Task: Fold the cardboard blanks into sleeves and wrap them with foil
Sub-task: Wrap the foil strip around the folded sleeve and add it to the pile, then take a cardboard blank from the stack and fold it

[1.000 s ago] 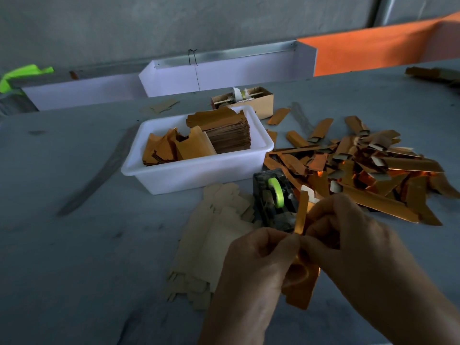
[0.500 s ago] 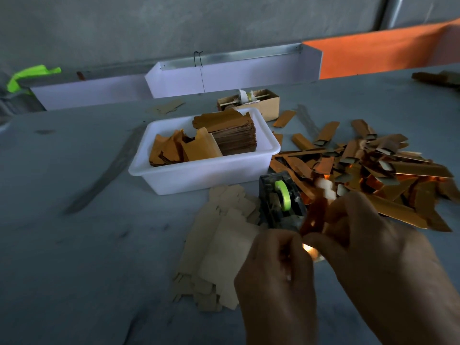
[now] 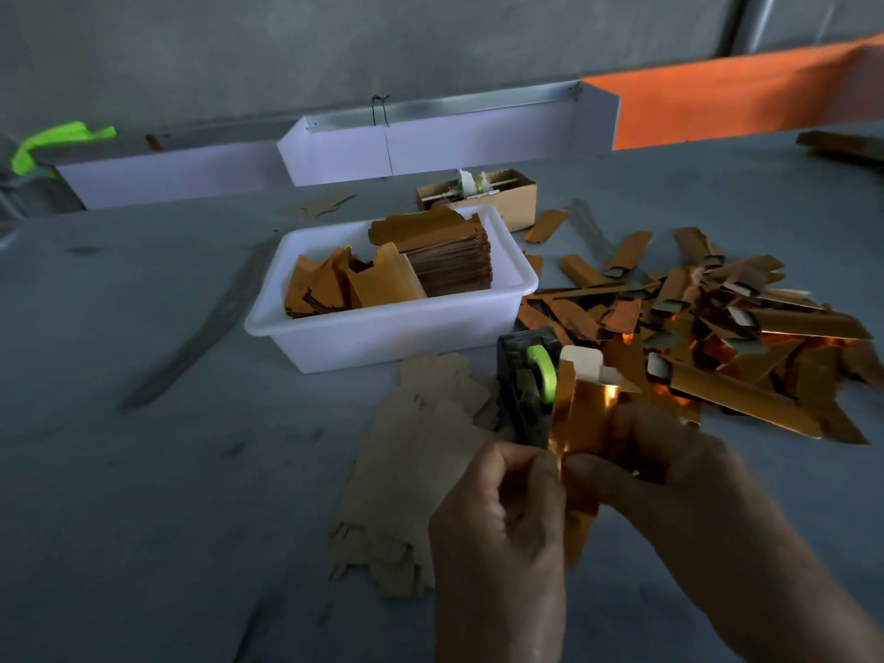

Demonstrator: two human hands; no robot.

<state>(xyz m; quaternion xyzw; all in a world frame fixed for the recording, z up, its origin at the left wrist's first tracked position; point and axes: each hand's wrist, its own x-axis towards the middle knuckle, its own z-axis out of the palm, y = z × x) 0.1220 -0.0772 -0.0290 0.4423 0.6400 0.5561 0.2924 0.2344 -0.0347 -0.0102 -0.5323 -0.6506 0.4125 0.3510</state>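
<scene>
Both hands hold one copper-foil cardboard sleeve upright above the table's near edge. My left hand pinches its left edge between thumb and fingers. My right hand grips its right side, fingers curled behind it. A white flap sticks out at the sleeve's top. Plain brown cardboard blanks lie fanned on the table left of my hands. A heap of foil-covered sleeves spreads to the right.
A white plastic tub holds stacked foil-backed blanks and loose pieces. A black tape dispenser with a green roll stands just behind the held sleeve. A small cardboard box sits behind the tub. White trays line the back wall.
The sleeve was low between my hands with foil folded down half a second ago; now it stands upright and higher, its white flap showing at the top.
</scene>
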